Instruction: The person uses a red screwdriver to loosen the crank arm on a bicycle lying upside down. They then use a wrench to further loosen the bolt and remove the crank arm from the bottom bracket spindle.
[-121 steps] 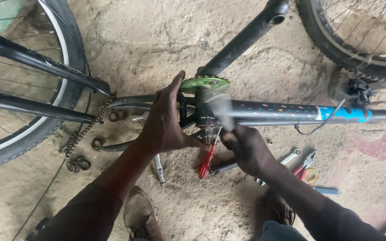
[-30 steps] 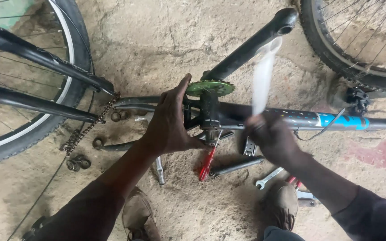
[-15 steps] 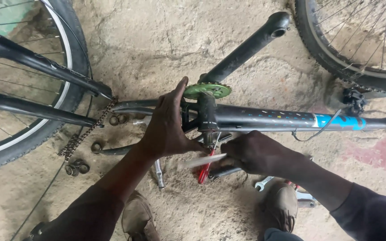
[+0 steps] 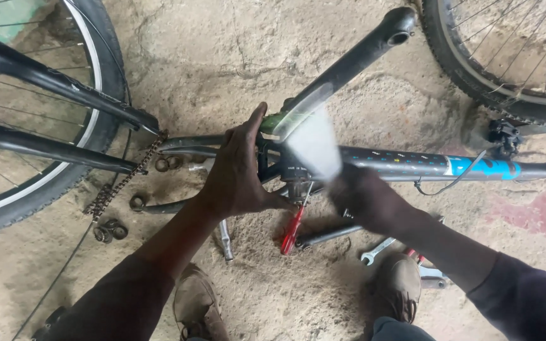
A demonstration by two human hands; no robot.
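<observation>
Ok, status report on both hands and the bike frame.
Left hand gripping the dark bike frame's bottom bracket. Right hand swinging a blurred pale tool. Red-handled screwdriver on the ground below.

the bike frame (image 4: 406, 165) lies across the floor (image 4: 222, 57), barring the way between the two wheels. bare floor opens above it. below, a red screwdriver (image 4: 291, 228), a spanner (image 4: 376, 251) and a loose chain (image 4: 124, 177) clutter the ground between the person's shoes (image 4: 198, 303), leaving narrow gaps.
</observation>
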